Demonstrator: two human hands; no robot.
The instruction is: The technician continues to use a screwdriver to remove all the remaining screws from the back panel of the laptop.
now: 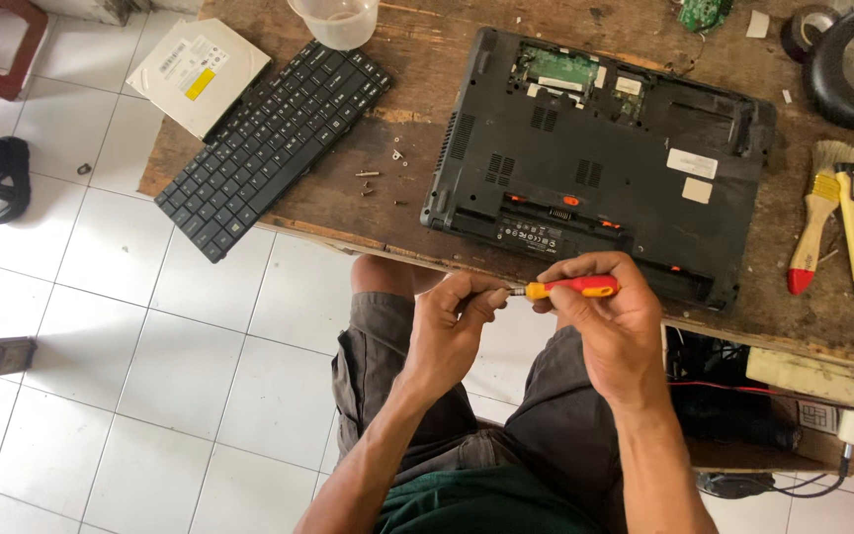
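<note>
A: Item one, labels. Beyond our hands we log an upturned black laptop point(600, 163); on its underside sit a white rectangular sticker point(692, 163) and a smaller pale square one point(697, 190), both up and to the right of our right hand point(610, 321).

B: Far up-left of our left hand point(450, 331) we list a white optical drive point(199, 71) bearing a white label with a yellow patch, partly overlapped by a loose black keyboard point(274, 143).

A: Item two, the screwdriver point(570, 288): short, red handle with yellow-orange collar, lying level between our hands, just this side of the laptop's near edge.

B: Right hand closed round the handle; left fingertips pinched at its metal tip. Hands close together, joined by the tool.
</note>
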